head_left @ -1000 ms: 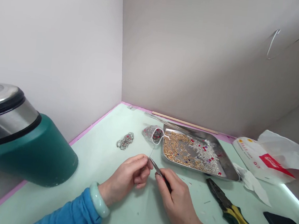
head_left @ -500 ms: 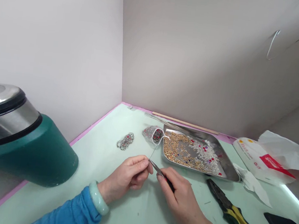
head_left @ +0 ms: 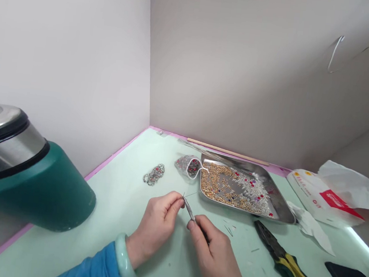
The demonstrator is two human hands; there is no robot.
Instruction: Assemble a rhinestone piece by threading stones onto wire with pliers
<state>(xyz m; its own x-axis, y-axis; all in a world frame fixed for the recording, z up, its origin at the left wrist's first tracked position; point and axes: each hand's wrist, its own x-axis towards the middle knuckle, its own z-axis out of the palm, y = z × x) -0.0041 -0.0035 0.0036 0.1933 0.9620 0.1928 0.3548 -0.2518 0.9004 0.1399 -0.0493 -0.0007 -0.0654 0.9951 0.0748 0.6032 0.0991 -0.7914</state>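
We see a mint-green table (head_left: 123, 207) edged in pink, and a dark teal jug (head_left: 48, 194) with a steel-silver lid and a black band. Our sleeve (head_left: 96, 273) is bright blue and our bangle (head_left: 125, 260) pale jade. The wire (head_left: 191, 195) and the thin tool (head_left: 190, 210) are silver-grey. The silver tray (head_left: 283, 208) holds gold beads (head_left: 222, 188) speckled red and white. The pliers (head_left: 302, 276) are yellow and black.

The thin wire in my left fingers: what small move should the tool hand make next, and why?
Probably a small twist of the slim tool in the right hand to bend the wire: its tip meets the wire right at the pinch of the left hand, and a short free end points toward the bead tray.
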